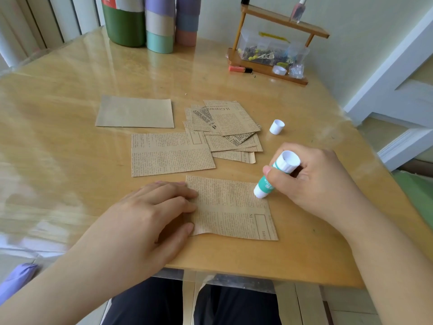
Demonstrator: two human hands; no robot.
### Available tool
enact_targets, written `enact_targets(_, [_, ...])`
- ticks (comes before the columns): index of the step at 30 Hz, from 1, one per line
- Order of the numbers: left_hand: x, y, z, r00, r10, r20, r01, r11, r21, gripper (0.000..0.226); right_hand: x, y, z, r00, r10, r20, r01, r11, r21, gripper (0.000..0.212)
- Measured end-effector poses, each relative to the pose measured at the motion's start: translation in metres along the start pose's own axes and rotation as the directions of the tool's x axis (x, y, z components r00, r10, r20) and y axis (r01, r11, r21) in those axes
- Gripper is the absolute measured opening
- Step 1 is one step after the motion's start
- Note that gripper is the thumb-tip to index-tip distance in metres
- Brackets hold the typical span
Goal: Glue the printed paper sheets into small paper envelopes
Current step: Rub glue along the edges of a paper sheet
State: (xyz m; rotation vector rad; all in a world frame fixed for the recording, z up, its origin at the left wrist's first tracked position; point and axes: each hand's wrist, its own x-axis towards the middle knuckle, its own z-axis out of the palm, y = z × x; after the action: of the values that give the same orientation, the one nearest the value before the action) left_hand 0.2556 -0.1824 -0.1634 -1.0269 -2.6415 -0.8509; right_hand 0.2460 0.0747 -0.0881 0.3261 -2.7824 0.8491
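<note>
- We are at the gluing step: our right hand (314,181) has its grip closed around the glue stick (274,175), tip down on the upper right corner of the folded sheet (234,207) at the near edge of the counter (70,113).
- Our left hand (150,214) lies flat, fingers straight, pressing the sheet's left edge; it grips nothing, it only pins the paper.
- We judge the next move to be a stroke down the right edge toward us. We keep the line narrow and close to the edge, so the pocket inside stays free of glue.
- We keep the left hand's pressure steady: thin paper drags and creases under a sticky tip, and the near left corner already lifts a little.
- We hold the stick nearly upright and press lightly; a heavy pass may tear the sheet or smear glue onto the counter.
- A stroke that overruns the edge would leave the counter tacky under the next piece.
- The cap (277,126) stands well apart, just right of the pile (225,127) of printed pieces; we should recap soon.
- Another printed sheet (168,153) and a plain sheet (134,111) lie farther back.
</note>
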Motion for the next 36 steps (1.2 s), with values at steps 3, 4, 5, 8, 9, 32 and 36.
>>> enact_targets(3, [0.0, 0.0, 0.0, 1.0, 0.0, -0.005, -0.001, 1.0, -0.013, 0.029, -0.003, -0.002, 0.001, 0.999, -0.04, -0.007, 0.04, 0.999, 0.0, 0.029])
enact_targets(4, [0.0, 0.0, 0.0, 1.0, 0.001, -0.007, -0.002, 1.0, -0.019, 0.029, -0.005, -0.001, 0.001, 0.998, -0.047, -0.03, 0.047, 0.999, 0.002, 0.028])
enact_targets(5, [-0.001, -0.001, 0.0, 1.0, 0.003, -0.01, -0.003, 1.0, -0.022, 0.029, -0.006, 0.0, 0.0, 0.997, -0.044, -0.065, 0.044, 0.999, 0.005, 0.028])
enact_targets(8, [-0.001, -0.002, 0.001, 1.0, 0.004, -0.011, -0.004, 1.0, -0.018, 0.03, -0.011, -0.001, -0.005, 0.978, -0.033, -0.204, 0.038, 0.999, 0.023, 0.034])
enact_targets(9, [-0.001, -0.002, 0.002, 1.0, 0.005, -0.009, -0.005, 1.0, -0.015, 0.03, -0.012, -0.002, -0.006, 0.97, -0.037, -0.24, 0.046, 0.998, 0.033, 0.035])
enact_targets(32, [-0.001, 0.001, 0.001, 0.997, 0.067, 0.035, -0.071, 0.99, 0.12, 0.037, -0.015, 0.007, 0.012, 0.975, -0.019, -0.22, 0.017, 1.0, -0.009, 0.042])
enact_targets(36, [0.0, -0.001, 0.003, 0.997, 0.067, 0.029, -0.069, 0.992, 0.107, 0.037, -0.009, 0.01, 0.019, 0.973, -0.038, -0.228, 0.045, 0.999, 0.023, 0.033])
